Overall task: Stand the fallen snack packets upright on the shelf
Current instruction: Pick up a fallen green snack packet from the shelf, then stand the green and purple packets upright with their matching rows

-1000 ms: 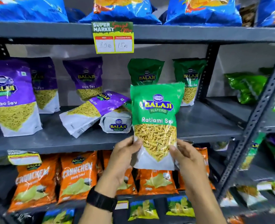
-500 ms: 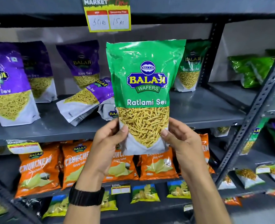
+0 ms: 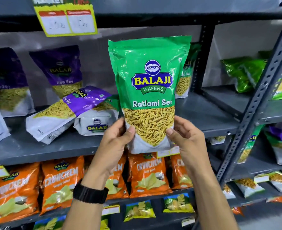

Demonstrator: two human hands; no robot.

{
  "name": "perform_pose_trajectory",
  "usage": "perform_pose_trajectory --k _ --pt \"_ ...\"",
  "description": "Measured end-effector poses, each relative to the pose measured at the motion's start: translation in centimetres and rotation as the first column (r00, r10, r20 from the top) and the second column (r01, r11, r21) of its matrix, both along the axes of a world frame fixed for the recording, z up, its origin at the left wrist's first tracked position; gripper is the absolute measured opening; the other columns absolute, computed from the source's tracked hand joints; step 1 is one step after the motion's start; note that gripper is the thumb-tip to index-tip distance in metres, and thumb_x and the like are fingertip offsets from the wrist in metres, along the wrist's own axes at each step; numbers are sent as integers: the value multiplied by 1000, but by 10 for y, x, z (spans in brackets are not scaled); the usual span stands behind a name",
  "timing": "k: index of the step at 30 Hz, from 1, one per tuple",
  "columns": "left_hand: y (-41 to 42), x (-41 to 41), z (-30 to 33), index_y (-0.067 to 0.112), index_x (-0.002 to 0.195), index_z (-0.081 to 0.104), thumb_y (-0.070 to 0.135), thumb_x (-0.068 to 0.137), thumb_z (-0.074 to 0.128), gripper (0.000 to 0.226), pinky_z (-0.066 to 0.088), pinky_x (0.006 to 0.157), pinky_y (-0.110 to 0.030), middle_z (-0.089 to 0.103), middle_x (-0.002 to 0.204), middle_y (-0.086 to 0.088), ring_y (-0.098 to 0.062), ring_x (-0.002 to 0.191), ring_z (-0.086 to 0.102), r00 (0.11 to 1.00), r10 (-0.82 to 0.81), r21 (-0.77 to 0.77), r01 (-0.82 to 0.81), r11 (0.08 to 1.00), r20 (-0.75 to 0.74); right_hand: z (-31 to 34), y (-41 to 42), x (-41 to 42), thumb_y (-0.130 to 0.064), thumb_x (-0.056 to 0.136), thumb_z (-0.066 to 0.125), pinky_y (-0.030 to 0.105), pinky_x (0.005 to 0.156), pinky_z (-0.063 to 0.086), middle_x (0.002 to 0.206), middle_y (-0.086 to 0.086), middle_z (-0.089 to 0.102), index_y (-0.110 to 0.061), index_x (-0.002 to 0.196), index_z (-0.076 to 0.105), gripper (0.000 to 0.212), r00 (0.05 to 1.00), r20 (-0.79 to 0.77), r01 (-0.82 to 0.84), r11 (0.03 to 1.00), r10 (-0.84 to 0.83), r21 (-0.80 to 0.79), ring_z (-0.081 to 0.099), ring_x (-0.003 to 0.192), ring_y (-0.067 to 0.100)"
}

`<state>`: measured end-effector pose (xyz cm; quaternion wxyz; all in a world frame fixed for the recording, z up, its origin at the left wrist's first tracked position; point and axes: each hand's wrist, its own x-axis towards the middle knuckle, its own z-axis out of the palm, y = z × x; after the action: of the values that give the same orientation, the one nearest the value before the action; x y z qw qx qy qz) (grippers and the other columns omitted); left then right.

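Note:
I hold a green Ratlami Sev packet [image 3: 151,90] upright in front of the grey middle shelf [image 3: 203,113]. My left hand [image 3: 115,143] grips its lower left edge and my right hand [image 3: 186,140] grips its lower right edge. To the left, a purple Aloo Sev packet [image 3: 67,113] lies fallen on the shelf, leaning on another fallen packet [image 3: 95,124] whose white bottom faces me. Purple packets [image 3: 60,70] stand upright behind them. A green packet [image 3: 184,80] stands behind the held one, mostly hidden.
A yellow price tag [image 3: 65,19] hangs from the shelf above. Orange Crunchem bags [image 3: 147,173] fill the shelf below. A slotted grey upright [image 3: 259,103] runs down the right, with more green packets [image 3: 243,73] on the adjoining rack beyond it.
The green packet came off the shelf edge toward me and now looks larger and closer. Both hands stay on its lower edges. The view dropped slightly and moved in.

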<state>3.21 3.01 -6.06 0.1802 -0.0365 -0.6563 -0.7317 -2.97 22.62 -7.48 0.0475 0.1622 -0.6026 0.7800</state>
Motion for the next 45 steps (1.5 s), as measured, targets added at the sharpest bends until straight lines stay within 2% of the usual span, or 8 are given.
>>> perform_pose_trajectory --k 7,15,19,24,29,36,41,45 --pt "28 -133 24 22 124 63 -4 102 54 35 51 100 -20 75 116 11 6 101 70 1000 -1 -204 4 979 14 30 26 -121 13 96 58 23 93 58 109 -7 75 -13 125 61 39 997 -32 73 994 -70 82 72 98 6" --pt "40 -192 4 18 126 57 1 104 53 28 47 115 -51 69 121 -6 -20 113 63 983 60 -324 0 946 175 5 22 -185 14 96 56 40 103 56 112 7 74 -17 115 66 38 994 61 78 986 -87 146 67 113 26" --pt "40 -173 12 13 140 56 1 104 53 38 46 107 -38 67 126 -8 -22 119 60 982 90 -333 -31 943 166 -8 18 -172 2 94 67 40 110 50 137 1 68 -16 136 61 47 981 52 169 959 -185 229 61 130 18" --pt "11 -120 30 14 158 42 1 102 58 60 41 114 -27 50 160 -10 -17 136 55 974 202 -322 -160 933 101 -1 -4 -117 -11 87 59 45 99 55 112 5 75 -19 123 67 39 871 -90 482 802 -484 353 71 105 27" --pt "-53 -52 37 26 134 68 18 94 68 40 56 104 -35 77 118 6 -14 107 73 897 443 -367 -412 834 0 6 -73 -90 -7 78 58 45 92 59 89 4 79 -15 107 74 35 969 -133 247 855 -209 456 74 91 27" --pt "-123 26 19 19 97 79 41 97 63 27 50 81 -38 83 104 -10 -35 108 73 633 774 -640 -590 491 11 21 -180 -71 -41 87 75 43 70 65 96 4 64 -15 116 60 42 949 294 -247 842 111 479 65 87 23" --pt "-139 22 13 13 101 79 51 104 48 49 39 79 -35 79 113 -20 -41 113 68 627 764 -634 -531 562 152 31 -211 -82 -70 65 73 42 61 64 129 14 68 -16 132 61 87 830 527 -392 863 182 319 70 113 39" --pt "-141 13 14 14 106 66 57 99 49 47 38 87 -36 74 124 -18 -40 120 64 632 721 -533 -520 667 284 44 -216 -77 -50 83 78 44 74 63 110 13 76 -15 119 67 52 820 545 -420 832 176 363 72 89 31"
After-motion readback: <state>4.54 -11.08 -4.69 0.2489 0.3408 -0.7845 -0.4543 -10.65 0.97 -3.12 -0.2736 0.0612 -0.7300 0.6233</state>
